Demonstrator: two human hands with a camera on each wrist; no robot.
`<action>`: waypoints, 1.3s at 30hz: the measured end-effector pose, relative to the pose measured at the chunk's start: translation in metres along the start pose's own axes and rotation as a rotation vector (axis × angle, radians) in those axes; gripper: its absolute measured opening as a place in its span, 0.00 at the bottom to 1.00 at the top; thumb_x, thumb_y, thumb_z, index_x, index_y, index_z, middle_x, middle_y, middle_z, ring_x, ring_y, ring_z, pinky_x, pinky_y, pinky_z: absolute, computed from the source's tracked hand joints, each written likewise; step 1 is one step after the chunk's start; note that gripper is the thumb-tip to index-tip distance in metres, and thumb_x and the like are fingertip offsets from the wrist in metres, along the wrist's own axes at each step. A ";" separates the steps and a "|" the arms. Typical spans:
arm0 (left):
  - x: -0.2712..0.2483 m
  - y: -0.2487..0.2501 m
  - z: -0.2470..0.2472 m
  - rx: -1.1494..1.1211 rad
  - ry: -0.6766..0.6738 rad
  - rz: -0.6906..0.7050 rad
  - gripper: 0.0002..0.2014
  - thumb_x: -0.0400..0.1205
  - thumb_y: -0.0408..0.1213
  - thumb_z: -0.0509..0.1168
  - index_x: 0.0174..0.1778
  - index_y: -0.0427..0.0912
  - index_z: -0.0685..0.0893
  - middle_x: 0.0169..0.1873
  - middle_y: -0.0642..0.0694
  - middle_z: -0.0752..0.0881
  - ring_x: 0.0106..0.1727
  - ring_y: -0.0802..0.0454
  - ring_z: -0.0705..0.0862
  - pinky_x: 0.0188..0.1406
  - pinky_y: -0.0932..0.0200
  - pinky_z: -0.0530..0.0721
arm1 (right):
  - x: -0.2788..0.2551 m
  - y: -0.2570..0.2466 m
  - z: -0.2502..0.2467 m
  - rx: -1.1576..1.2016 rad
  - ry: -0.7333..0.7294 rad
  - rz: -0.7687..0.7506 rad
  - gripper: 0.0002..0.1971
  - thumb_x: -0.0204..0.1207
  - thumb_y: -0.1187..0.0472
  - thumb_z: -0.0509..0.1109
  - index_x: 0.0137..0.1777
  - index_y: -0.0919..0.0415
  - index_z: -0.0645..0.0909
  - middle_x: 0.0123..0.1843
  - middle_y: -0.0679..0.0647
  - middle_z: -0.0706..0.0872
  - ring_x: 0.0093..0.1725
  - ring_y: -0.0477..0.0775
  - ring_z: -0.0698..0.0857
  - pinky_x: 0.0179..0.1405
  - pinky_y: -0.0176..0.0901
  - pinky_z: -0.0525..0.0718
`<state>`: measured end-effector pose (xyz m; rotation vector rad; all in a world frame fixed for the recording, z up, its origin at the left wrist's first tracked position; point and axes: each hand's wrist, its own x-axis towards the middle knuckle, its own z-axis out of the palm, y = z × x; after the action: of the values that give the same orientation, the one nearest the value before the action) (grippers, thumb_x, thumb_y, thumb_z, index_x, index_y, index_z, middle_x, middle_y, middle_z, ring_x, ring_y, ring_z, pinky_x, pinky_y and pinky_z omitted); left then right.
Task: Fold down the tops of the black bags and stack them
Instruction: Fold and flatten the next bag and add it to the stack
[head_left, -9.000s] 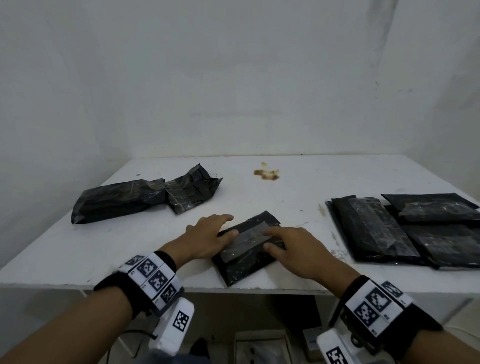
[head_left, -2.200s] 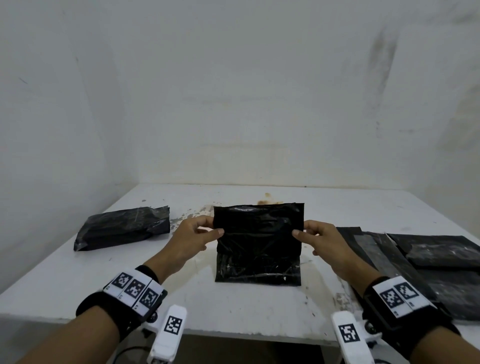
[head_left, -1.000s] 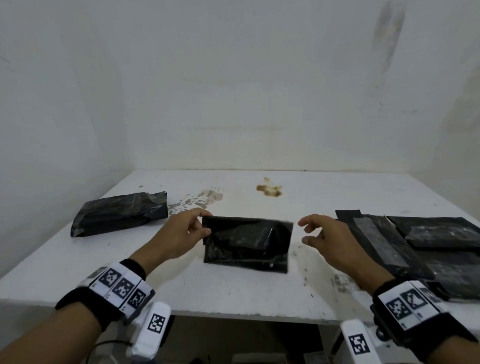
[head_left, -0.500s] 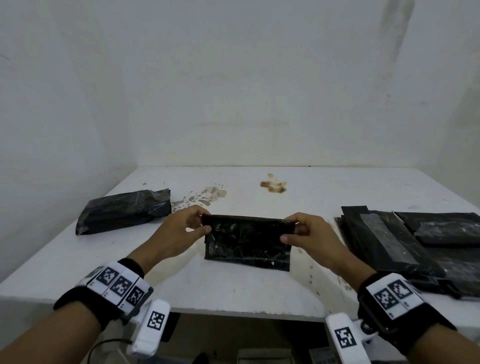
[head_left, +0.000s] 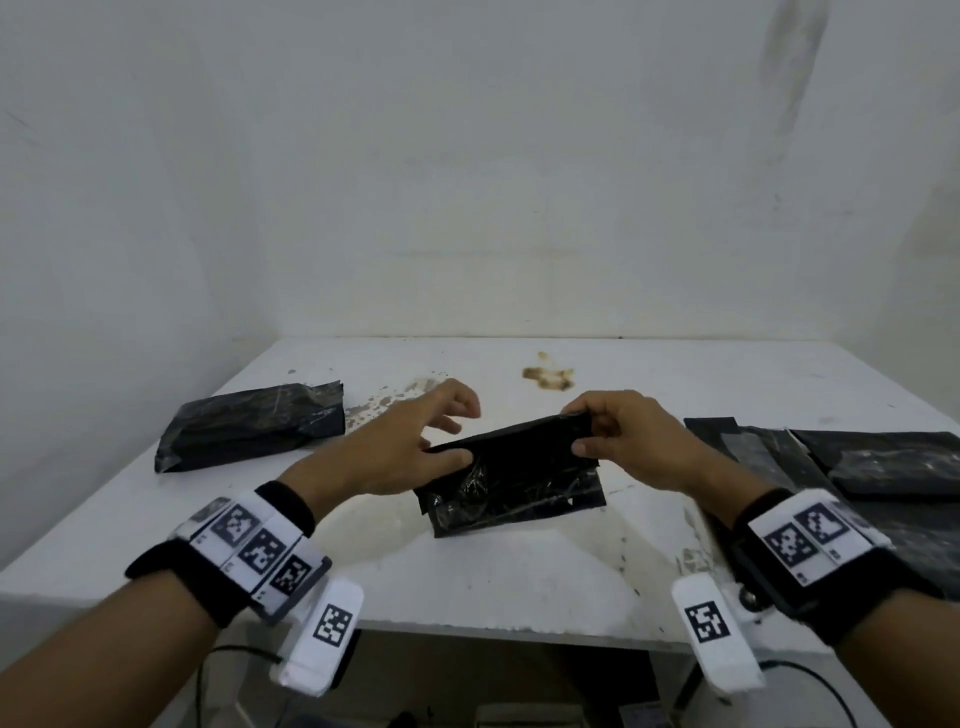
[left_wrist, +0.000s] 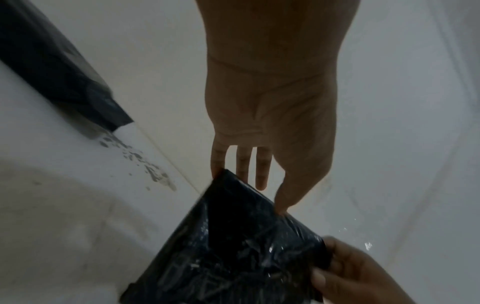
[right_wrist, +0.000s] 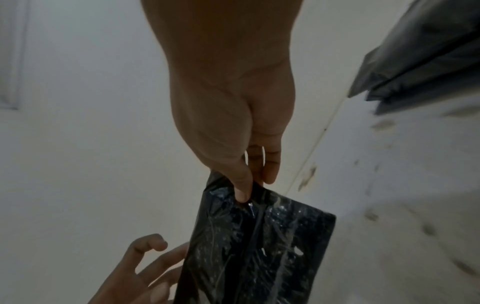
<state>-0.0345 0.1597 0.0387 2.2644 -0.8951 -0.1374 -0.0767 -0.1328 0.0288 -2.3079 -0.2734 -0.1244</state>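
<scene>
The crinkled black plastic bag (head_left: 511, 480) is pinched at its folded top by the right hand (head_left: 631, 441). The left hand (head_left: 400, 452) is spread, thumb touching the fold. The crease is best pressed flat against the white table (head_left: 519, 577) before stacking.

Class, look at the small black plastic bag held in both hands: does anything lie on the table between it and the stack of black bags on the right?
Nothing visible does. The small black plastic bag and the stack of flat black bags are separated only by bare white table; the right hand pinches the bag's right end.
</scene>
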 end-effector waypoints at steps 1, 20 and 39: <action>0.003 0.003 0.004 0.036 -0.034 0.017 0.17 0.83 0.41 0.71 0.59 0.65 0.73 0.65 0.67 0.80 0.62 0.66 0.84 0.57 0.59 0.87 | 0.003 -0.006 -0.005 -0.009 -0.014 -0.011 0.13 0.76 0.69 0.77 0.51 0.48 0.86 0.42 0.40 0.91 0.44 0.38 0.89 0.51 0.37 0.84; -0.021 0.014 0.019 -0.706 0.275 -0.107 0.31 0.79 0.25 0.74 0.73 0.59 0.76 0.62 0.40 0.83 0.52 0.41 0.92 0.44 0.42 0.92 | -0.019 -0.039 0.075 0.634 0.221 -0.099 0.21 0.75 0.52 0.80 0.65 0.44 0.77 0.68 0.48 0.82 0.60 0.58 0.88 0.57 0.65 0.89; -0.036 0.020 -0.007 -0.703 0.493 -0.199 0.23 0.84 0.31 0.71 0.75 0.53 0.80 0.64 0.49 0.85 0.51 0.51 0.90 0.41 0.48 0.92 | -0.043 -0.059 0.094 0.494 -0.061 -0.155 0.20 0.68 0.65 0.84 0.55 0.42 0.88 0.65 0.49 0.76 0.67 0.50 0.81 0.63 0.53 0.87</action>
<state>-0.0705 0.1755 0.0513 1.6070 -0.2855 0.0224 -0.1322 -0.0316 -0.0013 -1.8016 -0.4593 -0.0561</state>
